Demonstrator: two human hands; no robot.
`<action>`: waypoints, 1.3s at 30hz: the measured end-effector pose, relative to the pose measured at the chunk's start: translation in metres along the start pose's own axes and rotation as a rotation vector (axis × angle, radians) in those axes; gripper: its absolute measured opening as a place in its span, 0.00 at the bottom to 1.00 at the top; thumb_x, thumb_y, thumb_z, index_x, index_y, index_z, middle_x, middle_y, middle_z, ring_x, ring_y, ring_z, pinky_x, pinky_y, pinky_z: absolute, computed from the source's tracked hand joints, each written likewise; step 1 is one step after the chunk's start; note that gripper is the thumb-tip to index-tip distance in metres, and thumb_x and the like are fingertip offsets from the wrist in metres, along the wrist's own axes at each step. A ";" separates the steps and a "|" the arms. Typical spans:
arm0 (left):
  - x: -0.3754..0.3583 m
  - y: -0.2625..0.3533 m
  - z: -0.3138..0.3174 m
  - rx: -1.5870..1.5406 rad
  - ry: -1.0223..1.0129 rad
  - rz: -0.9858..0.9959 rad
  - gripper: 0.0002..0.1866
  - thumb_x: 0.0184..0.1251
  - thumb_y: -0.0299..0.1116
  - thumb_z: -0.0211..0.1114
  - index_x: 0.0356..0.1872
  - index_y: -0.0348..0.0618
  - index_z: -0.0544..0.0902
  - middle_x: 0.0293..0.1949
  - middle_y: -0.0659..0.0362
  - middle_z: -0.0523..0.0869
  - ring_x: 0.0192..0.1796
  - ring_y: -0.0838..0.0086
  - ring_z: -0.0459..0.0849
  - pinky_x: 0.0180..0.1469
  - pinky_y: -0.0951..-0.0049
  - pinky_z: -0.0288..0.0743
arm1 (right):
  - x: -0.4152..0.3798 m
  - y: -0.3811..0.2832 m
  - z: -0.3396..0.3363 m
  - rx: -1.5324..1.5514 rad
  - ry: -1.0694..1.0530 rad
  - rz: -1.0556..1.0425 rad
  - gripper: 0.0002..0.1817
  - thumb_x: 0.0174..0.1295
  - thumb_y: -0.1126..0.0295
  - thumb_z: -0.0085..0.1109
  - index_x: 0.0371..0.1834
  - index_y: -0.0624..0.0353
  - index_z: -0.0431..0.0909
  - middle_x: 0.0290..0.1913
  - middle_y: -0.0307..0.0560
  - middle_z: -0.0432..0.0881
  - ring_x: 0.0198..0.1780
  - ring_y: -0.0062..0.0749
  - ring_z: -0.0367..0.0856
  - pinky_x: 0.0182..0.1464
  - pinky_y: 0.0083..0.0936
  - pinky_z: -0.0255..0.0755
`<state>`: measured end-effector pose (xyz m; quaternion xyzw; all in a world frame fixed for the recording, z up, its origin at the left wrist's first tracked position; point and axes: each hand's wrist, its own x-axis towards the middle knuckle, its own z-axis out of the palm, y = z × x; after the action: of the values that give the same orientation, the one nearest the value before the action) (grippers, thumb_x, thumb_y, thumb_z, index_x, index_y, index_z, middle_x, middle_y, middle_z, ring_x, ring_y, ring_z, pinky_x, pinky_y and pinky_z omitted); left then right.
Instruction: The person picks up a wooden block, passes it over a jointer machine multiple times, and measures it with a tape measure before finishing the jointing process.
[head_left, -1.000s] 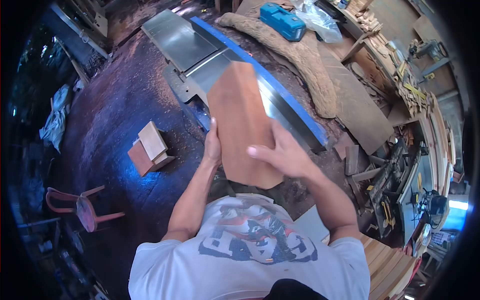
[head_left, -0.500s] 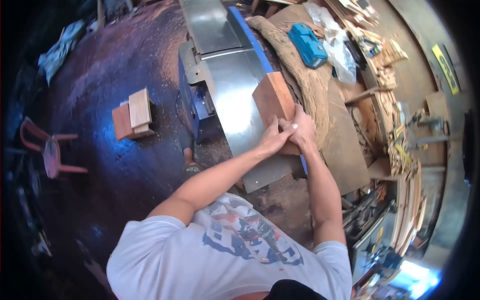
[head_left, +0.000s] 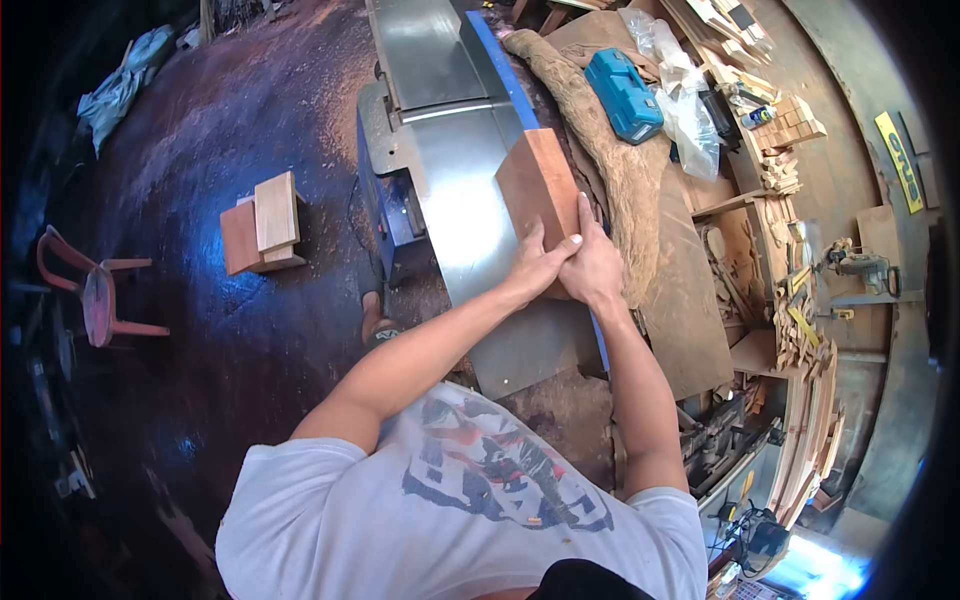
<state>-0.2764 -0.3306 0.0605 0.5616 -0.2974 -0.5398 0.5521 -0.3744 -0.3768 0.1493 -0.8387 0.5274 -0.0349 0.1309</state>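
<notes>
A reddish-brown wooden board (head_left: 532,178) stands on its long edge on the shiny metal bed (head_left: 455,215) of a jointer, against its blue fence (head_left: 505,70). My left hand (head_left: 540,268) grips the near part of the board's left face, its thumb reaching across to my other hand. My right hand (head_left: 594,262) is pressed on the board's top and near end, index finger stretched along the edge. The two hands touch each other. The board's lower edge and some fingertips are hidden.
A teal tool case (head_left: 623,97) and a rough wood slab (head_left: 600,135) lie right of the machine. Shelves of wood offcuts (head_left: 780,170) stand farther right. Stacked boards (head_left: 262,225) and a red plastic chair (head_left: 100,290) are on the floor to the left.
The board and both hands have slid a little forward along the metal bed, away from my body. My right index finger now lies straighter along the board. The view has shifted slightly.
</notes>
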 end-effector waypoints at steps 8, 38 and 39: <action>0.045 0.029 -0.036 0.164 0.024 0.035 0.53 0.72 0.51 0.71 0.79 0.13 0.57 0.77 0.22 0.66 0.82 0.40 0.65 0.83 0.57 0.61 | 0.053 -0.021 0.007 -0.018 -0.002 0.016 0.47 0.68 0.63 0.59 0.90 0.50 0.51 0.62 0.64 0.83 0.58 0.66 0.87 0.62 0.58 0.80; -0.006 0.166 -0.137 0.864 -0.605 0.614 0.45 0.45 0.55 0.89 0.65 0.43 0.85 0.52 0.48 0.93 0.56 0.55 0.92 0.62 0.59 0.83 | -0.155 0.006 -0.004 0.977 1.019 0.154 0.62 0.51 0.62 0.85 0.85 0.66 0.52 0.79 0.62 0.64 0.78 0.50 0.67 0.81 0.47 0.60; -0.002 0.176 -0.129 1.022 -0.682 0.691 0.45 0.43 0.54 0.89 0.64 0.45 0.85 0.51 0.48 0.93 0.55 0.54 0.92 0.61 0.58 0.84 | -0.168 0.005 -0.026 0.717 0.925 0.121 0.62 0.50 0.61 0.86 0.85 0.66 0.54 0.79 0.63 0.65 0.78 0.51 0.68 0.81 0.47 0.60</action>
<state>-0.1101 -0.3282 0.2022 0.4234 -0.8315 -0.2723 0.2349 -0.4579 -0.2337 0.1869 -0.6083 0.5318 -0.5659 0.1643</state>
